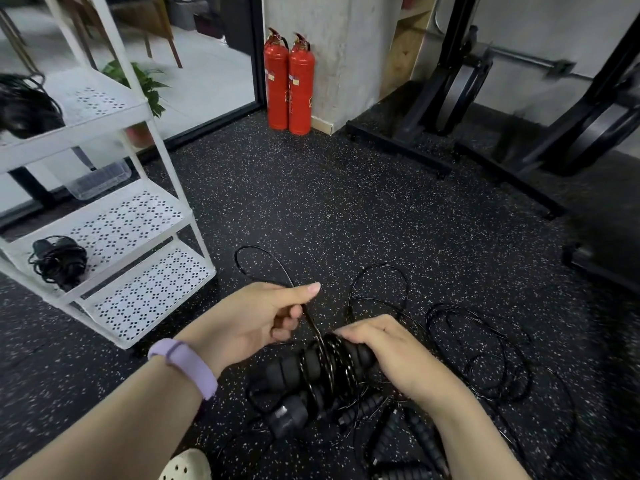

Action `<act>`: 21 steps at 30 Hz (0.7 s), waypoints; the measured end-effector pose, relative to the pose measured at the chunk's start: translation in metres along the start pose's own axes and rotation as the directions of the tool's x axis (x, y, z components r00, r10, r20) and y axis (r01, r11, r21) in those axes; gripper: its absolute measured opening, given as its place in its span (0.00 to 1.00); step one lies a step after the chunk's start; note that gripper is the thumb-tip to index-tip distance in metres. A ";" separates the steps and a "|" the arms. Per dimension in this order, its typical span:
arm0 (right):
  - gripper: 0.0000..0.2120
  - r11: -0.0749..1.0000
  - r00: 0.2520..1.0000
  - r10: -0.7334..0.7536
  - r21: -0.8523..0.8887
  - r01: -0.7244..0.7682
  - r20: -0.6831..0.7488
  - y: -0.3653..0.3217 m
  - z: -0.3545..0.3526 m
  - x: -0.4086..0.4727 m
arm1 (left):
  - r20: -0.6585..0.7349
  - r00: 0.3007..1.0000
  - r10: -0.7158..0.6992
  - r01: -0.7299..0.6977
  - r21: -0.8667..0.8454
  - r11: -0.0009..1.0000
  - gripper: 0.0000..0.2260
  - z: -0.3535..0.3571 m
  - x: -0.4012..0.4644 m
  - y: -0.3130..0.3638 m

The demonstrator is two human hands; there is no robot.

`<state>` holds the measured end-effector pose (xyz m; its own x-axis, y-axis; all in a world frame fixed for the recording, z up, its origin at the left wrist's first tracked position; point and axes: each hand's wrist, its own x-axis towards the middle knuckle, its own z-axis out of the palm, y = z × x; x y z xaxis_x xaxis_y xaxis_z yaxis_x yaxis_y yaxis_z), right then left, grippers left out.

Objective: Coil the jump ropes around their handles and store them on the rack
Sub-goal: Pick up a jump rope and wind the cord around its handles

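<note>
My right hand (391, 355) grips one end of a pair of black ribbed jump rope handles (301, 372), which have several turns of thin black rope wound round their middle. My left hand (256, 320) pinches the free rope (263, 261) just above the handles; the rope loops out over the floor beyond it. More loose rope (485, 355) lies tangled on the floor to the right. Other black handles (415, 431) lie on the floor below my hands. The white rack (121, 216) stands at the left, with one coiled rope (57, 261) on its middle shelf and another dark bundle (24, 105) on the top shelf.
Two red fire extinguishers (289, 84) stand against a concrete pillar at the back. Black gym machine frames (519, 140) fill the right side. A clear plastic tray (100, 180) sits behind the rack. A pale shoe (187, 465) shows at the bottom on the speckled rubber floor.
</note>
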<state>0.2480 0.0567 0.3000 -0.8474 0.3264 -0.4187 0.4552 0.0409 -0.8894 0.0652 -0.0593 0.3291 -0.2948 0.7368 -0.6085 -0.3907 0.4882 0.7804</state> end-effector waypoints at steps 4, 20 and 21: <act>0.18 0.960 0.981 0.054 0.280 0.001 -0.186 0.006 -0.001 0.005 | 0.066 0.987 -0.147 0.160 -0.260 0.952 0.13 0.000 0.001 -0.006; 0.30 0.462 0.951 0.177 0.874 0.148 -0.254 -0.011 0.012 0.024 | -0.375 0.892 0.251 -0.339 -0.190 0.921 0.07 0.027 0.014 -0.017; 0.32 0.485 0.943 0.180 0.859 0.162 -0.279 -0.010 0.012 0.025 | -0.359 0.872 0.332 -0.384 -0.083 0.920 0.06 0.028 0.012 -0.017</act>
<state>0.2187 0.0532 0.2960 -0.6411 0.5788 -0.5040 -0.1506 -0.7388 -0.6569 0.0928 -0.0456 0.3128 -0.6998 0.6367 -0.3238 -0.3184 0.1277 0.9393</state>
